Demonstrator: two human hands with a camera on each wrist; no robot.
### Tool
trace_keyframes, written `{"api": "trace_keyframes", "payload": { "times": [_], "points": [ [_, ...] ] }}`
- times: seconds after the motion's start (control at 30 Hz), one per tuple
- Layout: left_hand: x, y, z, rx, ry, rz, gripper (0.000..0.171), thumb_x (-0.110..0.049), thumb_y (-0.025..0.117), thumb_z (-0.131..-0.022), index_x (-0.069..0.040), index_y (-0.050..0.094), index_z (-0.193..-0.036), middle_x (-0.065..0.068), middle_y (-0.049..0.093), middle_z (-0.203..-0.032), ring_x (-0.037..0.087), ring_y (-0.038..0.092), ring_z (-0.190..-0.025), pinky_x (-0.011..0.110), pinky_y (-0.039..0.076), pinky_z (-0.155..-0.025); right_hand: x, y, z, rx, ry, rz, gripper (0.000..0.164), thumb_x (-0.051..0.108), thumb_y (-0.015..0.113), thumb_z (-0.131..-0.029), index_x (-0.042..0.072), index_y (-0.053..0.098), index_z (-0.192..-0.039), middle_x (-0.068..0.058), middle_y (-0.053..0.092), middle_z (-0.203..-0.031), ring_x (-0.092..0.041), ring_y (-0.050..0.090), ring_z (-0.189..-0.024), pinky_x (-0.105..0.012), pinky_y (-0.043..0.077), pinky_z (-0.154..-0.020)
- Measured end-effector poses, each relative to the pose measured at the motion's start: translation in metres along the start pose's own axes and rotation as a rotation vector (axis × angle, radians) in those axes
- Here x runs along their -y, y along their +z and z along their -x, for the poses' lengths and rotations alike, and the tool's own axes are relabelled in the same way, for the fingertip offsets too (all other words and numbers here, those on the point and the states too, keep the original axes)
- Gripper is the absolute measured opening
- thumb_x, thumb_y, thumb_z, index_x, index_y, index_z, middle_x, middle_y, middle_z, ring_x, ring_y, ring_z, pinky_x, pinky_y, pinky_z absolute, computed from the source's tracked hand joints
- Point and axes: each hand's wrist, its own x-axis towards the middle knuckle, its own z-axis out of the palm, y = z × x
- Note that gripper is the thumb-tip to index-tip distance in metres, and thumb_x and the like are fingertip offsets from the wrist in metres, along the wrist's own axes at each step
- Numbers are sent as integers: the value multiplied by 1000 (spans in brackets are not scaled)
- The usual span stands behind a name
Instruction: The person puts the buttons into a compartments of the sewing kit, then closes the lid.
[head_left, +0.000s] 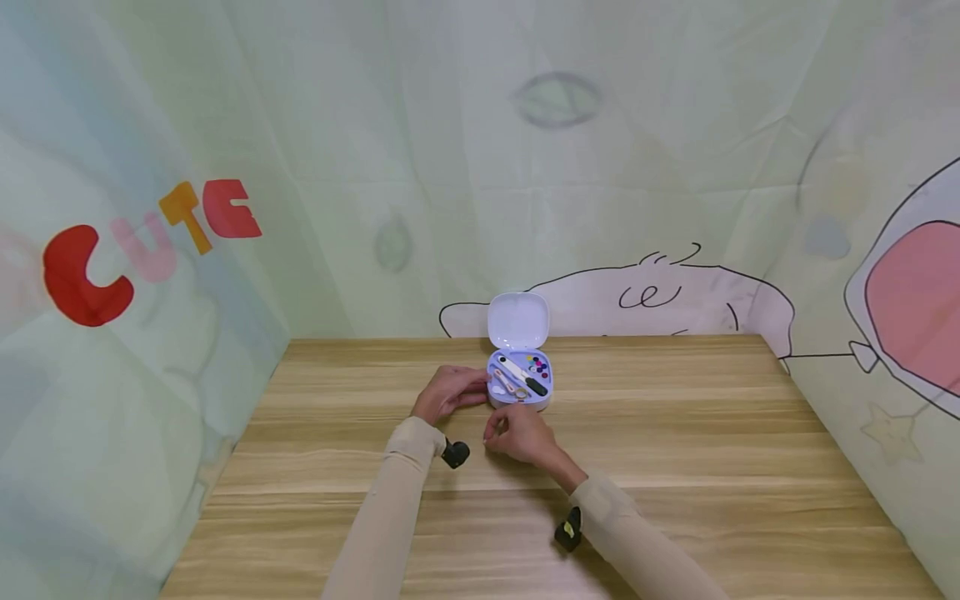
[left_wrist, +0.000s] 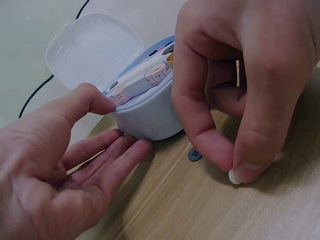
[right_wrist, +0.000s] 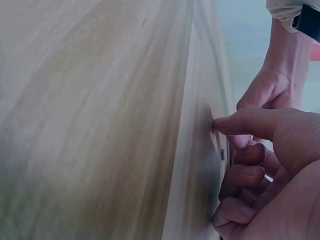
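Observation:
A small white-and-lilac sewing box stands with its lid raised. Inside lie a folded tape measure, a white tool with a dark end and several small coloured pieces. My left hand is at the box's left side, thumb touching the rim and straight fingers by its base. In front of the box, my right hand pinches a small white piece between thumb and forefinger, low over the table. Beside those fingertips a dark button lies on the wood.
The wood-grain table ends at the back against a printed cloth backdrop. Cloth also hangs at the left and right. Small black cameras are strapped at both wrists.

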Motion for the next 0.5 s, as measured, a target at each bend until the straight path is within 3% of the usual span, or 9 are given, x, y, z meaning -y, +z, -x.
{"api": "trace_keyframes", "payload": {
  "times": [0.5],
  "points": [
    [-2,1,2,6,-8,19,27,-2,72,-95,14,69,-117,15,76,-94,21,73,-86,36,63,-88,2,-18,2,30,32,-119,6,6,82,-83,8,77,-85,5,61,-67,-8,51,-60,-20,42,-52]
  ]
}}
